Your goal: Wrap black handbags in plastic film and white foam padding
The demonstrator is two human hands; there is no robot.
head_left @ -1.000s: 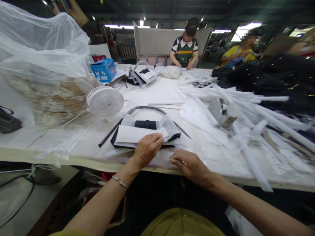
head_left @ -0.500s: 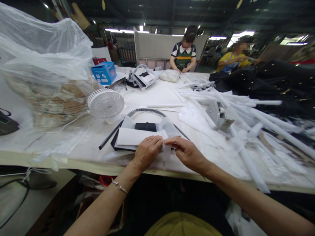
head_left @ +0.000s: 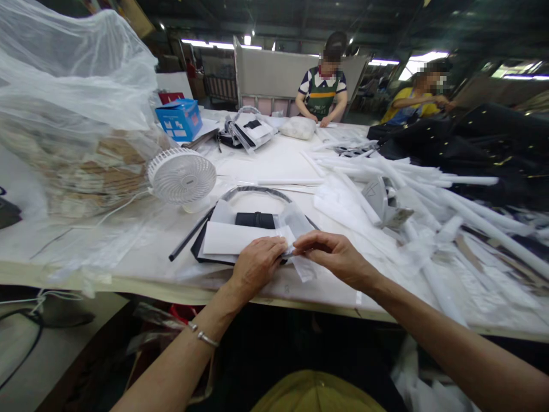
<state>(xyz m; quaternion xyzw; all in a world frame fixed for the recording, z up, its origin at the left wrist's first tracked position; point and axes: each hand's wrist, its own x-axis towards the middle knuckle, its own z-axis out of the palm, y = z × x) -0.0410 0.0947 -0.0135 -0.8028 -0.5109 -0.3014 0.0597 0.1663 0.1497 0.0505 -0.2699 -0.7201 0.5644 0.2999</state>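
Note:
A black handbag (head_left: 196,247) lies in front of me, its arched handle (head_left: 257,189) wrapped in clear film. Across its front is a white sheet (head_left: 223,239), with a black strap piece (head_left: 256,220) behind it. My left hand (head_left: 259,262) is closed at the sheet's right end, fingers together and pressing down, tips partly hidden. Beside it, my right hand (head_left: 334,257) pinches translucent wrapping (head_left: 305,268) at the bag's right corner; a loose flap hangs below the fingers.
A white fan (head_left: 182,177) and a blue box (head_left: 179,120) stand at left, near a big plastic bag (head_left: 103,171) of packets. White foam tubes (head_left: 467,200) and a grey tape dispenser (head_left: 380,200) lie at right. Another wrapped bag (head_left: 253,131) and two co-workers are beyond.
My right hand has moved slightly right, away from the left, and the wrapping flap beneath it now slants to the right. My left hand stays at the white sheet.

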